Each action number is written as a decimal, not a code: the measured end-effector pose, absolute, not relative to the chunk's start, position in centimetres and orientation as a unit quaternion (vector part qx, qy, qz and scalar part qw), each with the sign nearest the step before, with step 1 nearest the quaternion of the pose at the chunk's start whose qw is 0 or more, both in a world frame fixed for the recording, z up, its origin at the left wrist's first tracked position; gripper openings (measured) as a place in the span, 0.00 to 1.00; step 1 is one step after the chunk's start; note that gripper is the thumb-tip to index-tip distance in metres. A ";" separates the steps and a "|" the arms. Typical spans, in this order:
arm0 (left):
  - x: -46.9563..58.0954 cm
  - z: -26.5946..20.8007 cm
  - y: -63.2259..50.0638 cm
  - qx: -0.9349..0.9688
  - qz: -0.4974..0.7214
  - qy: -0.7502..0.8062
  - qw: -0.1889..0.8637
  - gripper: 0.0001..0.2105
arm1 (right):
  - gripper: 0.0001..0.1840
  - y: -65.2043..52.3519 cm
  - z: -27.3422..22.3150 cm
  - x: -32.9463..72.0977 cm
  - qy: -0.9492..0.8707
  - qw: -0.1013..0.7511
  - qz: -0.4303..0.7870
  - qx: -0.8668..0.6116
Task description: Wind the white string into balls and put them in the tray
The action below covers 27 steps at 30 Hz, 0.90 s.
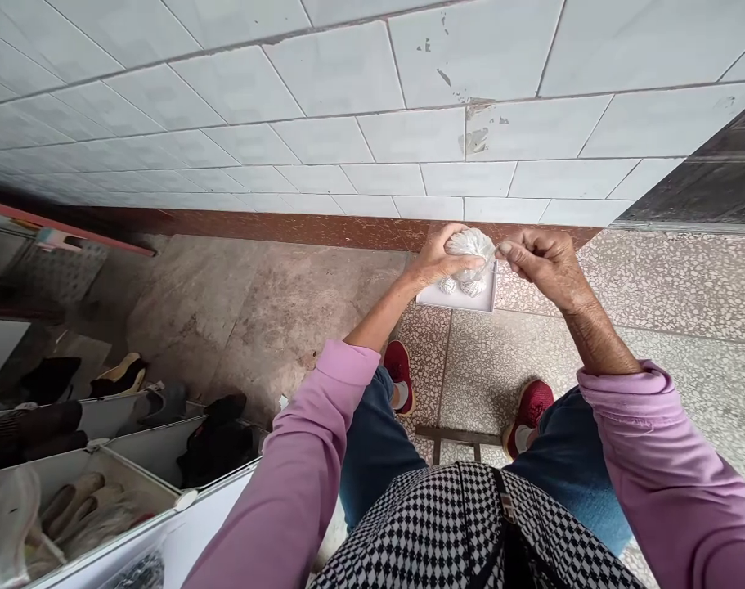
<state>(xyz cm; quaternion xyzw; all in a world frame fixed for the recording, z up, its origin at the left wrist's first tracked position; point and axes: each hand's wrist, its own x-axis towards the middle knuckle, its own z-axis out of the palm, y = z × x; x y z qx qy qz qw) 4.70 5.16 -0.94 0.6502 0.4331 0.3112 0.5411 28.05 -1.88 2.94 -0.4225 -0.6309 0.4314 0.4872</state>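
Observation:
My left hand (441, 260) is wrapped around the left side of a ball of white string (470, 245), thumb in front and fingers behind. At the ball's right edge, the thumb and fingertips of my right hand (540, 266) are pinched together. Whatever lies in that pinch is too fine to make out. Below the ball, a shallow white box or lid (430, 298) rests on the floor close to the wall. Inside it sit two smaller white balls (472, 287), partly covered by the held ball and my left hand.
A white tiled wall (409, 135) with a brown base strip (274, 232) rises just ahead. At lower left stands a divided white rack (145, 474) with shoes. My red shoes (535, 401) are planted apart on the speckled floor (476, 352), a dark stool bar (458, 435) between them.

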 end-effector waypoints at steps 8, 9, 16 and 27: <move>5.2 0.1 3.9 0.691 0.203 0.367 0.589 0.39 | 0.36 -1.8 2.2 28.1 -0.645 0.479 0.417 -0.425; 5.3 0.3 3.8 0.691 0.193 0.358 0.597 0.39 | 0.36 -1.7 2.1 28.0 -0.644 0.476 0.423 -0.424; 5.3 1.1 3.0 0.662 0.188 0.314 0.654 0.42 | 0.33 -0.9 1.5 28.0 -0.601 0.502 0.453 -0.427; 6.2 1.0 2.9 0.425 0.379 0.313 0.760 0.42 | 0.26 -0.3 -1.3 27.4 -0.625 0.441 0.414 -0.494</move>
